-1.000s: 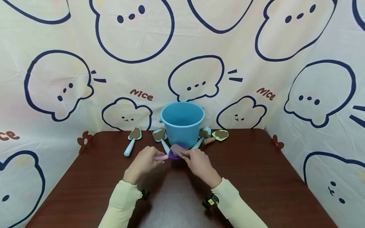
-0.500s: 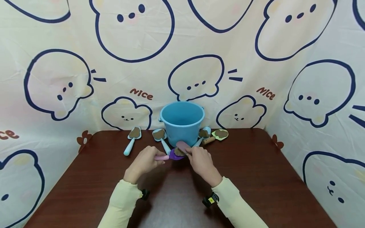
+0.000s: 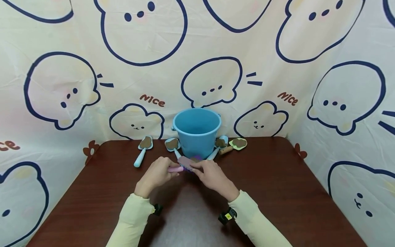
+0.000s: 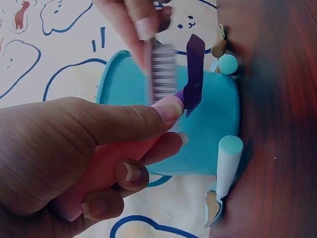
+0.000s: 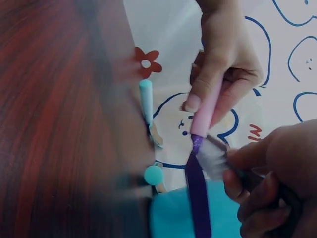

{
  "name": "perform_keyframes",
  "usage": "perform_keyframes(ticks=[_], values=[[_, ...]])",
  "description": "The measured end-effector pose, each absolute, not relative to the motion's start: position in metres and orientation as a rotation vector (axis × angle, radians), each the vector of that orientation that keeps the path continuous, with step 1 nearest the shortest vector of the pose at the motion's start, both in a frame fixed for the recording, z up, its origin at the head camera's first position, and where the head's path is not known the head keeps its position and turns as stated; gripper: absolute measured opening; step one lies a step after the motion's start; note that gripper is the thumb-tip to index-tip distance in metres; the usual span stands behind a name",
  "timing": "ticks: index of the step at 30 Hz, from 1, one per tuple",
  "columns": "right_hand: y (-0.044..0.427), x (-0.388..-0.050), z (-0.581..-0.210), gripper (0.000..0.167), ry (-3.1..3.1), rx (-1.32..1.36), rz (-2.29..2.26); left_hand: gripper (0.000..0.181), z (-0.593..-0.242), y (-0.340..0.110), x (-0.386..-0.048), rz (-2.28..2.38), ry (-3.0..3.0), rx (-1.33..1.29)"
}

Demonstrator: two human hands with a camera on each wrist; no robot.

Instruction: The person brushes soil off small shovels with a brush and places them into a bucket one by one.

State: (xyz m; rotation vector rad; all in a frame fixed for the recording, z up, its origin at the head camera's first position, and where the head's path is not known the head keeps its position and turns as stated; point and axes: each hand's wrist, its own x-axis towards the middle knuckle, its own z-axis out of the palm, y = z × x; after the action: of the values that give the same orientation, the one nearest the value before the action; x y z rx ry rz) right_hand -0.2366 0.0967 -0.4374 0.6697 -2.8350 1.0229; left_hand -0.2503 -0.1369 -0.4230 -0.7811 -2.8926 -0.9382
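Note:
My left hand (image 3: pixel 157 175) grips the pink handle of a toy shovel (image 4: pixel 195 67) with a purple blade, its thumb near the neck in the left wrist view. In my right hand (image 3: pixel 213 175) is a brush (image 3: pixel 185 163) with pale bristles, pinched between thumb and fingers. The bristles are blurred in both wrist views and lie over the neck of the shovel, where the pink handle meets the blade; I cannot tell how firmly they touch. From the head view, the brush hides most of the blade. Both hands are above the table, in front of a blue bucket (image 3: pixel 197 144).
Beside the bucket lie several small shovels with brown patches on their blades: a blue one (image 3: pixel 141 156) at far left, another blue one (image 3: pixel 172 144), a third blue one (image 3: pixel 220 141) and a green one (image 3: pixel 239 143) with a wooden handle. A printed cloth (image 3: pixel 139 82) hangs behind the table.
The brush went up and right, uncovering a brown patch on the purple blade, then came back left toward the pink handle. The left hand and shovel stay nearly in place.

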Motion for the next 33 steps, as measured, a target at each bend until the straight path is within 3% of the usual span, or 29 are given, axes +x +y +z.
perform_keyframes(ticks=[13, 20, 33], values=[[0.101, -0.240, -0.438, 0.029, -2.854, 0.439, 0.761, 0.014, -0.425, -0.129, -0.252, -0.993, -2.893, -0.811], [0.108, -0.243, -0.434, 0.010, -2.816, 0.366, 0.741, 0.013, -0.427, -0.128, -0.250, -0.975, -2.924, -0.769], [0.107, -0.235, -0.427, 0.013, -2.761, 0.376, 0.730, 0.014, -0.427, -0.128, -0.250, -0.986, -2.943, -0.739]])
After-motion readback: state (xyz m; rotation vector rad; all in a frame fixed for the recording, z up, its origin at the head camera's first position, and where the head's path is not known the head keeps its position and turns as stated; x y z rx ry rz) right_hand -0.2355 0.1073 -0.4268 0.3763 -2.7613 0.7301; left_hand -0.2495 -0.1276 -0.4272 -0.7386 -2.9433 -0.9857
